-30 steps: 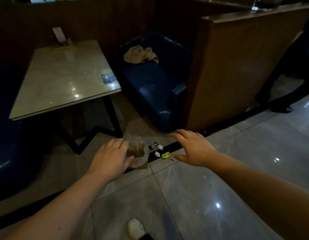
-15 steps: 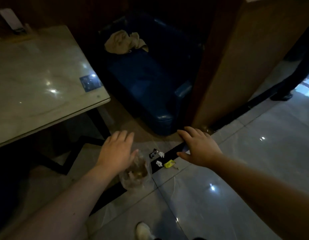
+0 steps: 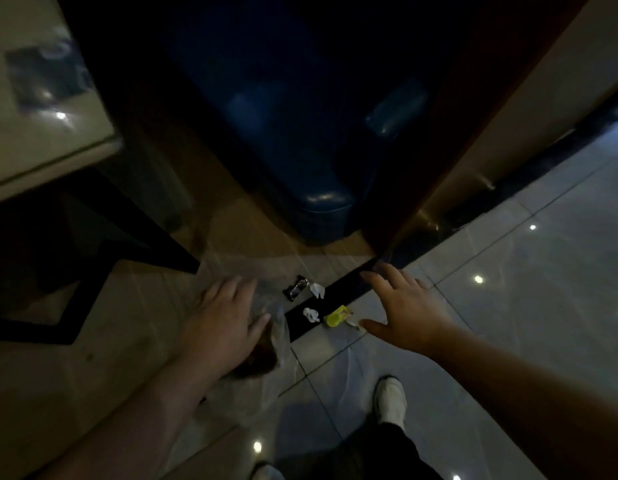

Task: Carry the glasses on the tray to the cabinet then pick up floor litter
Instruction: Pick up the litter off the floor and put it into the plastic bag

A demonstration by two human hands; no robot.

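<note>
My left hand (image 3: pixel 224 320) is loosely curled on the clear plastic bag (image 3: pixel 266 368), so I'd keep its mouth low beside the litter. Black wrapper (image 3: pixel 295 287), two white scraps (image 3: pixel 317 289) (image 3: pixel 310 314) and yellow wrapper (image 3: pixel 337 316) lie on the floor (image 3: pixel 508 306) between my hands; right hand (image 3: pixel 401 306) is spread and empty, so pinch the yellow one first.

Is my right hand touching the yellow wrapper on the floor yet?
Apart. The head view shows floor between the right hand and the yellow wrapper; its fingers are spread open.
</note>
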